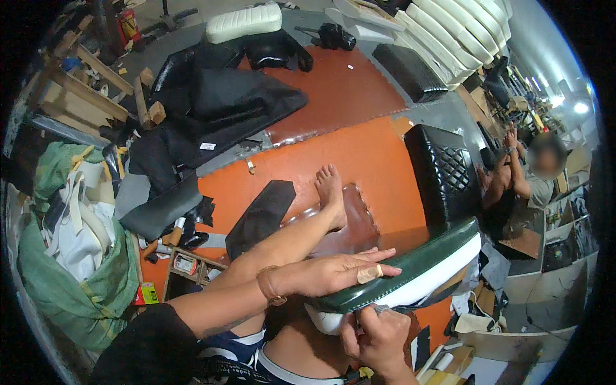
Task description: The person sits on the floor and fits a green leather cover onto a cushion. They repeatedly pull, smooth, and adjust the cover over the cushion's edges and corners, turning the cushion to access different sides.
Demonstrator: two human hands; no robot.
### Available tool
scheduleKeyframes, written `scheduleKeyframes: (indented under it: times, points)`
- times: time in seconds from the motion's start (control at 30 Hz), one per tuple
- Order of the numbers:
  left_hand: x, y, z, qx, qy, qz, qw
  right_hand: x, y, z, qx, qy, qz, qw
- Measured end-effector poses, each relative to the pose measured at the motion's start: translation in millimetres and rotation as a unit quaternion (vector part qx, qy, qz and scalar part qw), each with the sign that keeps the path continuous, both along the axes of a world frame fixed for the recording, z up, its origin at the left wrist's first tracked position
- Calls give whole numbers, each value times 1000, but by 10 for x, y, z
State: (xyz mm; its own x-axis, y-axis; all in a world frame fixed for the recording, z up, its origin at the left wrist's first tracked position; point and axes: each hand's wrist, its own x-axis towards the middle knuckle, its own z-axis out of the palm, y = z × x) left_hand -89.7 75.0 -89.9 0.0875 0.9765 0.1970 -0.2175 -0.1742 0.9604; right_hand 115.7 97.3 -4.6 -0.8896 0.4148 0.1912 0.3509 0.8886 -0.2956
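Pressing flat on top of the green seat cushion (410, 273), the left hand (340, 273) lies palm down with its fingers (378, 256) stretched out straight and together, pointing toward the right; one finger carries a tan plaster, and a brown band sits at the wrist. The forearm comes in from the lower left, running almost level across the picture. Below the cushion's near edge, the right hand (378, 340) rises from the bottom of the view, its fingers curled and pinching the green cover where it wraps under the white foam.

The cushion rests across the person's lap and bare leg, whose foot (330, 192) reaches out over the orange floor mat (359, 160). Its long axis runs from lower left up to the right, the far end pointing toward a black quilted seat back (443, 173) standing just behind it.

Around this spot the workshop floor holds black cover pieces (218, 96), a flat black panel (260, 218), a green sack with white scraps (70, 256) at the left, and white cushions (449, 32) stacked at the top right. Another person (532, 173) sits well apart at the right edge.
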Motion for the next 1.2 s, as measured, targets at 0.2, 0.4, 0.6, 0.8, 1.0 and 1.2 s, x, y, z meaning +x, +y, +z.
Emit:
scheduleKeyframes:
  times: [0.2,0.4,0.6,0.8,1.0,1.2]
  points:
    - [45,-119,69,23,23,-16,999,-65,6,172,52,-77,51,994]
    - [9,-155,119,36,24,-30,999,-212,-140,137,54,-40,6,998]
    - [12,-214,122,24,30,-14,999,-278,-85,26,68,41,13,997]
    - [180,-371,112,70,153,118,979,-151,242,-136,57,116,146,981]
    - [40,-434,260,53,-43,79,995,-149,333,-197,69,145,178,971]
    - [-88,-11,100,11,-44,-69,997,-235,240,39,119,80,176,974]
